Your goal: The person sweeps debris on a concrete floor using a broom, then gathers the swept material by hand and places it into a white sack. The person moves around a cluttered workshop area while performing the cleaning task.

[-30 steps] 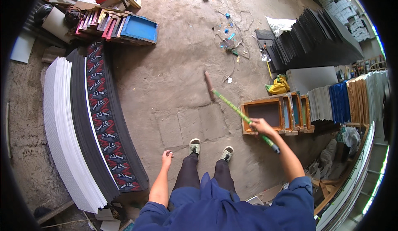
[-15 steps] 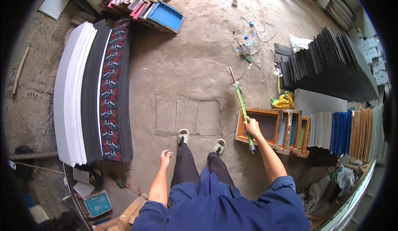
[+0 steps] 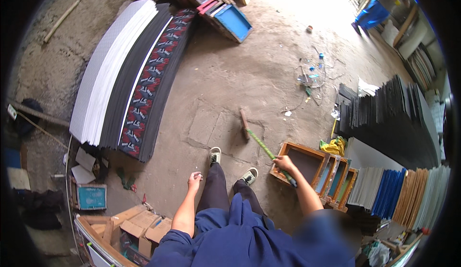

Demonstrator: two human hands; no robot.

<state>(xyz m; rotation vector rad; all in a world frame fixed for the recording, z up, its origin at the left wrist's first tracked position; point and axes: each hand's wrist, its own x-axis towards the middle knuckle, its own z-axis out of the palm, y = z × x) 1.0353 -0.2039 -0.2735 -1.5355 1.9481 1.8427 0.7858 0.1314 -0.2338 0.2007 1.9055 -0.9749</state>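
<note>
1. The broom-like tool with a green-striped pole (image 3: 261, 145) and a narrow reddish-brown head (image 3: 244, 122) lies ahead and to the left of the right hand (image 3: 285, 164), which is the nearer hand and the one holding it.
2. The fingers of the right hand are clamped round the pole near its dark butt end (image 3: 292, 182), which pokes out behind the grip, back and to the right.
3. The pole's long axis runs slantwise, from the butt forward-left to the head; the head's own long axis runs nearly straight ahead, at an angle to the pole.
4. The head is low over the grey-brown floor (image 3: 216, 84), ahead of the light green shoe (image 3: 249, 176) on the right foot. Whether it touches the floor, I cannot tell.
5. The left hand (image 3: 193, 180) is well apart from the tool, its fingers curled; whether they close on something small, I cannot tell.
6. Beside the right hand stand orange-brown wooden frames (image 3: 307, 148); farther ahead lies a tangle of thin cord with blue scraps (image 3: 313, 76).
</note>
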